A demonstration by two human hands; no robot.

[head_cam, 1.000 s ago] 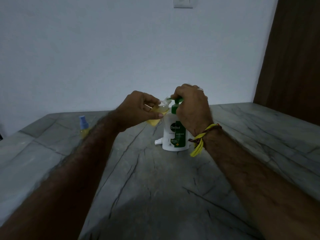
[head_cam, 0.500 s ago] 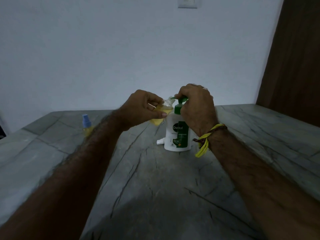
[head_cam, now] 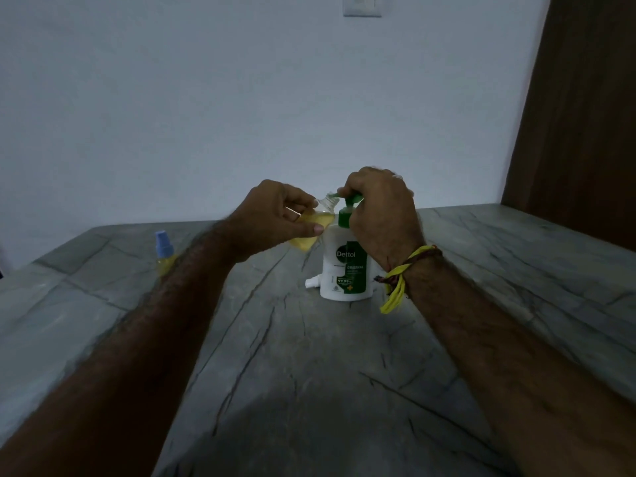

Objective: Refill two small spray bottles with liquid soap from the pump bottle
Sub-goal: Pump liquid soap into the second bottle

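Observation:
A white pump bottle [head_cam: 344,270] with a green label and green pump head stands upright mid-table. My right hand [head_cam: 382,215] wraps over the pump head. My left hand [head_cam: 275,218] holds a small clear spray bottle [head_cam: 315,223], uncapped and tilted, with its open neck right at the pump's spout; yellow liquid fills its lower part. A second small spray bottle [head_cam: 164,253] with a blue cap and yellow liquid stands at the left, partly hidden behind my left forearm. A white spray cap [head_cam: 312,282] lies on the table at the pump bottle's left foot.
The grey stone table [head_cam: 309,373] runs back to a white wall. A brown wooden panel [head_cam: 578,115] stands at the right rear. A wall switch plate [head_cam: 361,5] sits high on the wall.
Both hands keep their holds at the pump. The pump head stands slightly higher than before. The view has shifted a little.

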